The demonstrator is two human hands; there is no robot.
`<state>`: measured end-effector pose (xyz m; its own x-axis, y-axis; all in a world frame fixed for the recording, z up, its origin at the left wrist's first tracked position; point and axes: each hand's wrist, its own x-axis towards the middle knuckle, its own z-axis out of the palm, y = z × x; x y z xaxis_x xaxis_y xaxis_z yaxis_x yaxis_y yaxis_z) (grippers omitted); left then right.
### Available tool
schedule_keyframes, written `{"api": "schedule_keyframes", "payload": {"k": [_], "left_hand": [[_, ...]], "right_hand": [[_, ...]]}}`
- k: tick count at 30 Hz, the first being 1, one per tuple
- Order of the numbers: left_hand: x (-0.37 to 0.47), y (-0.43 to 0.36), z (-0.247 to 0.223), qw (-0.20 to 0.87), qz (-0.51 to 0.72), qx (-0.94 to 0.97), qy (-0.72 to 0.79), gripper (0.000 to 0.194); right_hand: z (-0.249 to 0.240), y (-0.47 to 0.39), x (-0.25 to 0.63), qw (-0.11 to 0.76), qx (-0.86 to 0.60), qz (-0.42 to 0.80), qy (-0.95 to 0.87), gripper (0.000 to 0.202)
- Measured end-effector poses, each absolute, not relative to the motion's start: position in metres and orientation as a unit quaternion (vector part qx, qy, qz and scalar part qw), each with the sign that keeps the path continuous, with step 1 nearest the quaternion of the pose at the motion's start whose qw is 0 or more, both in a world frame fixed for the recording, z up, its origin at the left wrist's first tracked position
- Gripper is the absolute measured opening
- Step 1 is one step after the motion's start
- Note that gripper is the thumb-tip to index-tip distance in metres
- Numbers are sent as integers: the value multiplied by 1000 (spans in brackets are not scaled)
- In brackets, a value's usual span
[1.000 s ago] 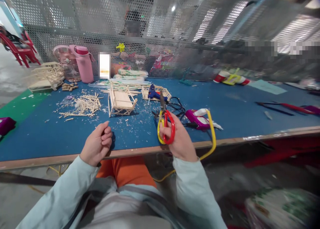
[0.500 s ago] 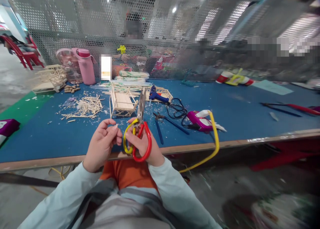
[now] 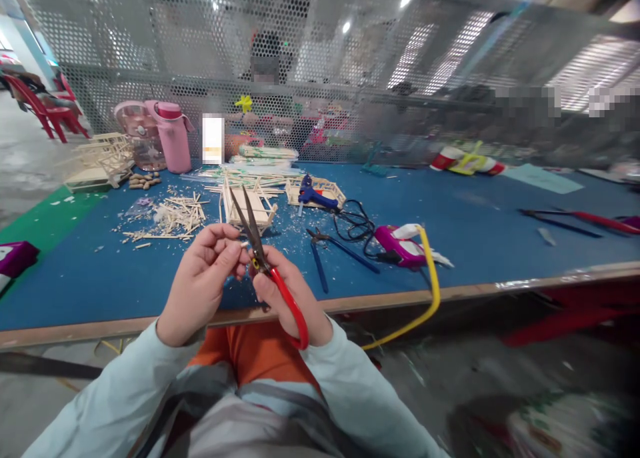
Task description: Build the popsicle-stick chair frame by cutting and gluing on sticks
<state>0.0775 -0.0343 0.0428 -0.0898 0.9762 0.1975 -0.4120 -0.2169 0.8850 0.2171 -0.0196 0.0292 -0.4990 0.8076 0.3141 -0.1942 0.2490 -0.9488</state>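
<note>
My right hand point(image 3: 287, 288) is wrapped round a pair of scissors point(image 3: 256, 235) with a red handle; their blades are spread and point up and away. My left hand point(image 3: 203, 275) pinches a tiny pale piece point(image 3: 244, 245), perhaps a bit of stick, close beside the blades. Most of that piece is hidden by the fingers. Just beyond the scissors stands a small model bed frame point(image 3: 255, 208) built from thin wooden sticks. To its left lies a heap of cut sticks point(image 3: 183, 215). The second scissor handle is mostly hidden behind my right hand.
A blue glue gun point(image 3: 317, 197) rests on a stick-built tray, its black cord running to a purple power strip point(image 3: 400, 245). Blue-handled pliers point(image 3: 327, 241) lie nearer. Pink bottle point(image 3: 174, 141), a second stick model point(image 3: 103, 161) and a perforated metal screen point(image 3: 200, 51) stand behind.
The scissors have turned and their blades have opened, tipping left toward the left hand's fingers. The left hand still pinches the small piece and has barely moved.
</note>
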Motion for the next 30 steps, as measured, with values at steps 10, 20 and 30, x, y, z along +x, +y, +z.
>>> {"api": "schedule_keyframes", "payload": {"k": [10, 20, 30], "left_hand": [[88, -34, 46, 360, 708, 461, 396, 18], [91, -42, 38, 247, 695, 511, 441, 10], [87, -43, 38, 235, 688, 520, 449, 15]], "right_hand": [[23, -20, 223, 410, -227, 534, -704, 57], [23, -20, 226, 387, -227, 515, -730, 63], [23, -20, 225, 400, -257, 442, -760, 80]]}}
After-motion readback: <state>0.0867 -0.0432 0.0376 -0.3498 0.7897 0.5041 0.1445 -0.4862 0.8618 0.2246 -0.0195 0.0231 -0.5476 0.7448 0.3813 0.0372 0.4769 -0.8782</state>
